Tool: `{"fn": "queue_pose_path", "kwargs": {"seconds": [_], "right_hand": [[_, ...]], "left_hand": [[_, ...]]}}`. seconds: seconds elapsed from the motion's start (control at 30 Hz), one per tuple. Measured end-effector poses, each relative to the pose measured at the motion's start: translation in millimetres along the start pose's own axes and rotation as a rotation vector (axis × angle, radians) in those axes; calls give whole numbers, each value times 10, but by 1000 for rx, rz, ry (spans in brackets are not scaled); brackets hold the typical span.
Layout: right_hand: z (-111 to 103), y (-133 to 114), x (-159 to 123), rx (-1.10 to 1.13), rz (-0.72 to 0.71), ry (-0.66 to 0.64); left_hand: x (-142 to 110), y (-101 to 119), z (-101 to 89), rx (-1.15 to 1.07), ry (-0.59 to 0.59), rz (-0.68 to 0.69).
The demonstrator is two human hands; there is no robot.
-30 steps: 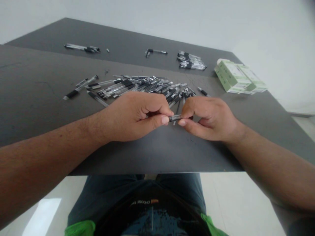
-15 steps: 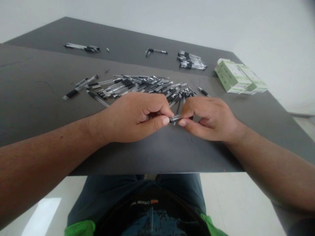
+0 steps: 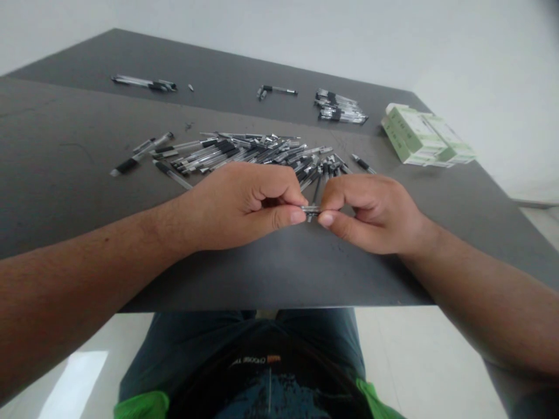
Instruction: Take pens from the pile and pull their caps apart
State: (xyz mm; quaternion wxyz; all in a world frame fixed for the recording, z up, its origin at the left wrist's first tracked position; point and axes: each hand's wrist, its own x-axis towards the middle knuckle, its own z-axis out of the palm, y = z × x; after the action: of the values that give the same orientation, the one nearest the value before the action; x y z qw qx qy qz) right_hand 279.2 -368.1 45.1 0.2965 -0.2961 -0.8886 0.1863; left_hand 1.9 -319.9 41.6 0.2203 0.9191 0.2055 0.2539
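Between both hands is a short, clear and dark pen cap [image 3: 311, 210], held level just above the table. My left hand [image 3: 253, 206] pinches its left end between thumb and forefinger. At the other end, the thumb and forefinger of my right hand [image 3: 369, 212] are closed on it. The fingertips hide both ends of the cap. Right behind my hands lies a heap of clear gel pens with black grips [image 3: 253, 152], partly covered by my left hand.
Two green and white boxes [image 3: 414, 137] stand at the right. Farther back lie a stack of pens [image 3: 339, 107], a single pen [image 3: 279, 91] with small parts beside it, and a few pens [image 3: 144, 84] at the left. The grey table's [image 3: 279, 291] front edge runs before my lap.
The pen cap has turned slightly between my fingers and now sits more level. My right hand has shifted a little; the pens and boxes stay put.
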Motion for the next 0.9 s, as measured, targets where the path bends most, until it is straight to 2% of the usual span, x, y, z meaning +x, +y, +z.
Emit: {"fn": "queue_pose_path", "kwargs": {"seconds": [0.23,0.37,0.47,0.67,0.77,0.9], "right_hand": [[25,36,13,357,274,29],[55,27,34,481,379,-20],[64,20,29,378,333,-34],[66,32,16,-56,87,49],[73,30,13,-109,23,66],[88,27,6,-139,25,53]], "left_hand": [[-26,54,32,83,131,54],[-34,91,50,144,122,52],[-30,92,61,165,114,7],[-18,86,74,111,137,-83],[-5,99,70,88,118,-118],[6,93,75,119,136,-134]]}}
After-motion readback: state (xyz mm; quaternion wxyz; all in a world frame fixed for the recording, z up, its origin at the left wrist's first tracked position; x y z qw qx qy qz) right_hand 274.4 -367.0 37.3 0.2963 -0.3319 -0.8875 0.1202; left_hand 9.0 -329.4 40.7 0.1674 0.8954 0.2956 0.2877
